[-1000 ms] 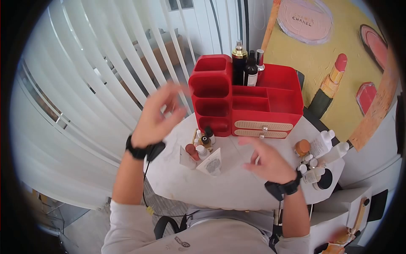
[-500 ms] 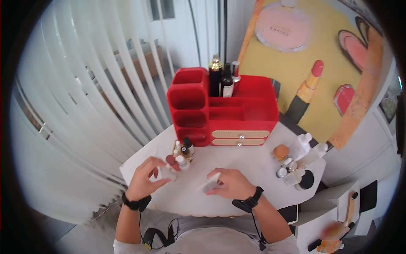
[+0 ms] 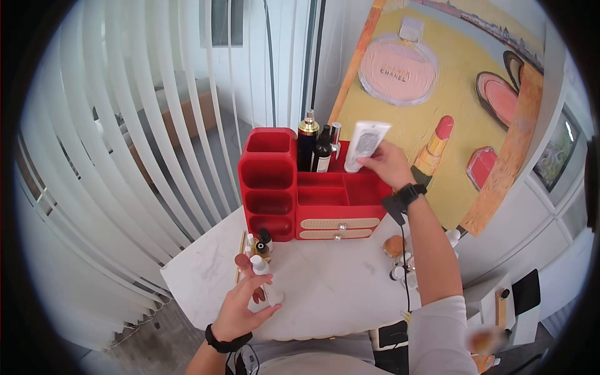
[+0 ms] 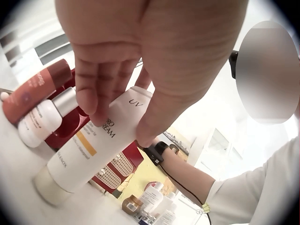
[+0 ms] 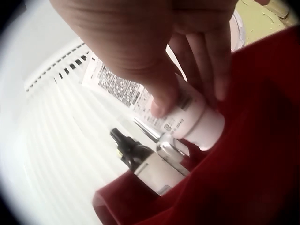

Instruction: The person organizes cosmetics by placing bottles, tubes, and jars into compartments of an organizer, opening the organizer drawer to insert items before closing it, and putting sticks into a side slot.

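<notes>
My right hand (image 3: 389, 167) pinches a white tube (image 3: 365, 145), cap down, over the back compartment of the red organizer (image 3: 337, 215). In the right wrist view the tube (image 5: 176, 105) is beside a silver-capped bottle (image 5: 171, 150) and a black-topped bottle (image 5: 152, 168), with my right hand (image 5: 154, 42) around it. My left hand (image 3: 240, 307) is low at the table's left front. The left wrist view shows my left hand (image 4: 145, 51) gripping a white UV cream tube (image 4: 93, 145) standing cap down on the table, near a white bottle (image 4: 42, 122) and a reddish-brown tube (image 4: 35, 91).
Small bottles (image 3: 262, 249) stand in front of the organizer's left side. At the table's right are an orange-brown jar (image 3: 394, 245) and several bottles, partly behind my right arm. A painting (image 3: 400, 69) leans behind the organizer; vertical blinds (image 3: 125, 125) hang at left.
My right hand has carried its white tube from the table's front up and back over the organizer. My left hand, empty-looking a second ago, now holds a tube near the front.
</notes>
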Motion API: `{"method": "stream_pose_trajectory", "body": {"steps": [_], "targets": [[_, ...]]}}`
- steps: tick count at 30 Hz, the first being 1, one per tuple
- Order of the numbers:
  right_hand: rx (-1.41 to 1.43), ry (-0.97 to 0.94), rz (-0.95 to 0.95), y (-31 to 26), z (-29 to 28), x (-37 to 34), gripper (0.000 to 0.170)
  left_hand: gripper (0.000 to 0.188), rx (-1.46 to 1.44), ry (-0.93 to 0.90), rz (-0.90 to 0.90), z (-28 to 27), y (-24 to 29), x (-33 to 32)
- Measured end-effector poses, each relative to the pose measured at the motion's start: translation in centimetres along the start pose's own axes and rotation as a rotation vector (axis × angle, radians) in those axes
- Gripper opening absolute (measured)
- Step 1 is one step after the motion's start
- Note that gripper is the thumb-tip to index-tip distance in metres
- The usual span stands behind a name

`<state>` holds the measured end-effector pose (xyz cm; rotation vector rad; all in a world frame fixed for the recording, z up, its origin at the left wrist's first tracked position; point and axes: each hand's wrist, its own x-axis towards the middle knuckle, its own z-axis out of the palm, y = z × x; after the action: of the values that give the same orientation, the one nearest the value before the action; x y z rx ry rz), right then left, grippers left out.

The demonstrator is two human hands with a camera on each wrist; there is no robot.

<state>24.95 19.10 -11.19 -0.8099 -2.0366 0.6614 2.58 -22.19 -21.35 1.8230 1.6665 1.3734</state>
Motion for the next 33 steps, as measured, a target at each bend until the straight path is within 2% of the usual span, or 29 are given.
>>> {"method": "stream_pose_trajectory", "body": {"steps": [1, 3, 6, 8, 9, 11, 14, 15, 17, 18, 20, 21, 23, 27, 29, 30, 32, 33], "targets": [[-0.065, -0.142, 0.062, 0.4, 0.3, 0.7, 0.041, 0.068, -0.003, 0.006, 0.007, 0.2, 0.0, 0.0], [-0.057, -0.181, 0.039, 1.2, 1.5, 1.2, 0.04, 0.063, -0.011, -0.001, -0.055, 0.3, 0.2, 0.0], [-0.027, -0.26, 0.048, -0.2, 1.8, 1.0, 0.042, 0.066, -0.005, -0.001, -0.085, 0.6, 0.2, 0.0], [-0.015, -0.299, 0.103, -1.7, 1.4, 0.6, 0.054, 0.07, -0.024, -0.008, -0.103, 0.7, -0.2, 0.0], [-0.011, -0.295, 0.105, -1.5, 1.5, 0.9, 0.054, 0.073, -0.046, -0.012, -0.113, 0.8, -0.5, 0.2], [-0.228, -0.413, 0.146, -0.8, 1.7, 1.2, 0.066, 0.075, -0.061, -0.024, -0.134, 1.1, -0.9, 0.5], [-0.262, -0.47, 0.183, -0.6, 1.1, 0.8, 0.067, 0.077, -0.101, -0.041, -0.176, 1.5, -0.8, 0.8], [-0.256, -0.475, 0.186, -0.7, 1.1, 0.2, 0.067, 0.076, -0.125, -0.043, -0.197, 1.5, -0.6, 0.7], [-0.334, -0.286, 0.061, -1.5, 1.1, -0.7, 0.068, 0.074, -0.117, -0.051, -0.213, 1.6, -0.4, 0.6], [-0.33, -0.291, 0.057, -1.6, 1.3, -0.8, 0.068, 0.073, -0.11, -0.062, -0.222, 1.6, -0.3, 0.5], [-0.212, -0.226, 0.066, -2.0, 1.7, -1.1, 0.082, 0.071, -0.105, -0.076, -0.223, 1.8, -0.4, 0.4], [-0.208, -0.222, 0.067, -2.4, 2.0, -1.0, 0.082, 0.07, -0.104, -0.09, -0.22, 1.9, -0.5, 0.5], [-0.27, -0.13, 0.189, -3.6, 2.7, -0.4, 0.095, 0.07, -0.099, -0.103, -0.212, 2.2, -0.5, 0.6], [-0.328, -0.105, 0.201, -3.1, 2.9, 1.0, 0.089, 0.068, -0.099, -0.103, -0.215, 2.2, 0.1, 0.8], [-0.337, -0.073, 0.061, -2.7, 2.5, 0.9, 0.069, 0.068, -0.1, -0.105, -0.215, 1.9, -0.2, 0.4], [-0.334, -0.09, 0.061, -2.5, 2.0, 0.8, 0.069, 0.067, -0.101, -0.113, -0.211, 2.0, -0.3, 0.2], [-0.251, -0.152, 0.057, -3.5, 0.9, 0.5, 0.052, 0.067, -0.078, -0.136, -0.231, 2.1, 0.0, 0.3], [-0.248, -0.176, 0.043, -2.8, 1.0, 0.6, 0.05, 0.067, -0.047, -0.167, -0.23, 2.1, 0.0, 0.4]]}}
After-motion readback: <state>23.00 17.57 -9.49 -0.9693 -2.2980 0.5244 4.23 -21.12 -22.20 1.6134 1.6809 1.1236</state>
